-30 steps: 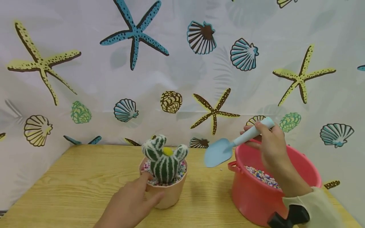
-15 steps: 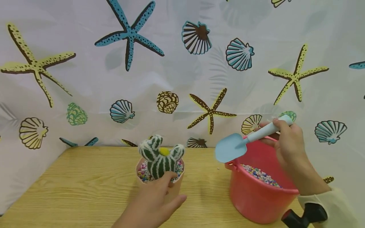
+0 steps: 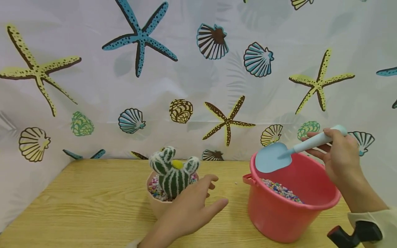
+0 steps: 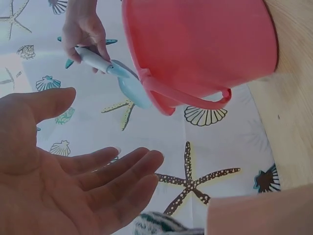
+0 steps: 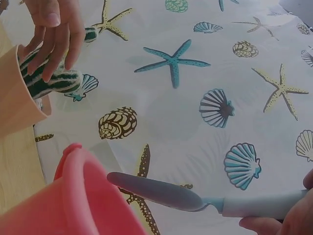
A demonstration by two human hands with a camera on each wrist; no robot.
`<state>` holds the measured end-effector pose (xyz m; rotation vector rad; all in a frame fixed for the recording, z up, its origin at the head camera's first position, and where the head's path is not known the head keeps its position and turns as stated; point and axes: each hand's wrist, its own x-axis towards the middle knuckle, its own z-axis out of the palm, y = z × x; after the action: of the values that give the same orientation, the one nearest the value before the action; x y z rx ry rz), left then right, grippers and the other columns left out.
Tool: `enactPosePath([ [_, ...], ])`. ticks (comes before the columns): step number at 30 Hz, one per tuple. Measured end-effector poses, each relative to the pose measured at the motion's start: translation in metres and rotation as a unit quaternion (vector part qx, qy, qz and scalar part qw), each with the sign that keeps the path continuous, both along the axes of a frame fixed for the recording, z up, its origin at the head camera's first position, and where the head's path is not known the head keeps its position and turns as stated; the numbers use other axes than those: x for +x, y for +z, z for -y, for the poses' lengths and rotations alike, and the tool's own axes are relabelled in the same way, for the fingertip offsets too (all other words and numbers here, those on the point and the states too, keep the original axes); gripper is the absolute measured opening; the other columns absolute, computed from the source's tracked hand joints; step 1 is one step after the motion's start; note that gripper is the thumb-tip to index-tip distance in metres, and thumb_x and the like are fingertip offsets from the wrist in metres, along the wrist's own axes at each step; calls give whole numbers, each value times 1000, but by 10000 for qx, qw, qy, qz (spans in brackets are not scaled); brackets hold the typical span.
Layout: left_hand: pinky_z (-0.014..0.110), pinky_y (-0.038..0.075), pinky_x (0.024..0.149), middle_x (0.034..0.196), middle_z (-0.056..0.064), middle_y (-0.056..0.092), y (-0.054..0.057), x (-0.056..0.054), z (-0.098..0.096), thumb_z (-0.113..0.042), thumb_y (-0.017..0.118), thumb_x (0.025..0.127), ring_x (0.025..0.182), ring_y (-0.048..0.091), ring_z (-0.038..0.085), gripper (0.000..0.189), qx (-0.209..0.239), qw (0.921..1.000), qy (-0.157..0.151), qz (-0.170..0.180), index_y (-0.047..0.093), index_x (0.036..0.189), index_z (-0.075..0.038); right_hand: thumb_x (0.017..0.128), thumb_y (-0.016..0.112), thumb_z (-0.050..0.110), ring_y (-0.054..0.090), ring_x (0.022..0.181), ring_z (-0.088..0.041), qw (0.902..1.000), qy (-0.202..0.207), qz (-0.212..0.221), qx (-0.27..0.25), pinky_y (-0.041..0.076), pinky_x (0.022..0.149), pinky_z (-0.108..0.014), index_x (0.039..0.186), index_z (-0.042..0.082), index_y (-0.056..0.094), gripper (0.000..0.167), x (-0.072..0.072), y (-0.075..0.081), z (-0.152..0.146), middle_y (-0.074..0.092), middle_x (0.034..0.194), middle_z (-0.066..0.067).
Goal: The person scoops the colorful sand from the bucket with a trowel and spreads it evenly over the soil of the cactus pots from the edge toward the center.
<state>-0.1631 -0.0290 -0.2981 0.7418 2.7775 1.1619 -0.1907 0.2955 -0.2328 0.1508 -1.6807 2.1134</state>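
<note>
My right hand [image 3: 342, 158] grips the pale handle of a light blue toy shovel [image 3: 274, 157], whose blade hangs over the rim of a red bucket [image 3: 279, 220]. Multicoloured beads [image 3: 283, 190] lie in the bucket. My left hand [image 3: 189, 206] reaches in front of a peach flowerpot [image 3: 156, 205] with its fingers relaxed and thumb spread. In the left wrist view its palm [image 4: 54, 196] faces the bucket and holds nothing. A knitted cactus [image 3: 173, 179] with a yellow top stands in the pot among similar beads; the left hand hides part of the pot.
A wooden table [image 3: 102, 199] carries the pot on the left and the bucket on the right. Behind it hangs a white cloth [image 3: 186, 79] printed with starfish and shells. A single tiny bead [image 3: 235, 183] lies between pot and bucket. The bucket's handle [image 3: 248, 179] sticks out leftward.
The shovel and right hand have moved right, from beside the bucket to over its rim. My left hand has left the pot's edge and moved right across its front.
</note>
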Motion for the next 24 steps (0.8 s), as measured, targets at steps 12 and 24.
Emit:
enactPosePath([
  [12, 48, 49, 93, 134, 17, 52, -13, -26, -28, -43, 58, 93, 115, 57, 31, 61, 568, 9976, -216, -338, 43, 137, -5, 100, 35, 16, 68, 67, -2, 9865, -756, 427, 1388, 55, 56, -19, 98, 9, 43, 10, -8, -6, -12, 67, 76, 13],
  [24, 50, 42, 103, 147, 6, 42, -25, -44, -59, -56, 59, 86, 133, 43, 25, 79, 492, 9987, -76, -58, 33, 147, -13, 97, 34, 19, 62, 69, 2, 9378, -1305, 1023, 3051, 54, 62, -17, 97, 8, 46, 16, -26, -27, -31, 60, 75, 24],
])
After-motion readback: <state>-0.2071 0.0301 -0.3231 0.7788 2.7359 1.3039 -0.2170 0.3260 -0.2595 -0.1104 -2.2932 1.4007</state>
